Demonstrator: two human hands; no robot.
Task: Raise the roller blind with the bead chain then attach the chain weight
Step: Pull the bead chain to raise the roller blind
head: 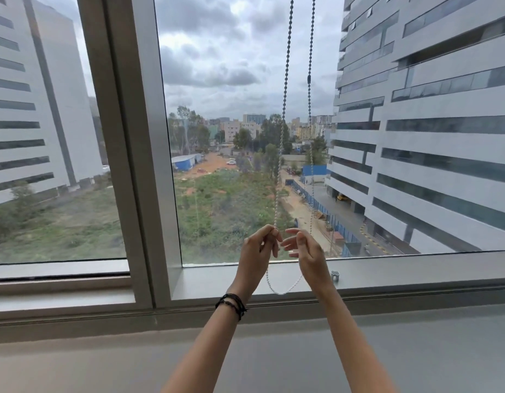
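Left hand (pixel 258 251) pinching chain (pixel 284 114) above sill (pixel 415 268), steadying loop; right hand (pixel 305 248) hovering slack-fingered, gripping nothing; weight (pixel 335 276) lying on sill, unattached.

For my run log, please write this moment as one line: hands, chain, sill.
left hand: pinches bead chain, left strand | right hand: open, beside right strand | small grey piece: on sill, untouched

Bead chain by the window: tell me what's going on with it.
A person's left hand pinches one strand of the bead chain, while the right hand is open just beside it, holding nothing. The chain's loop hangs free below both hands, in front of the window sill. A small grey fitting sits on the sill, unattached to the chain.
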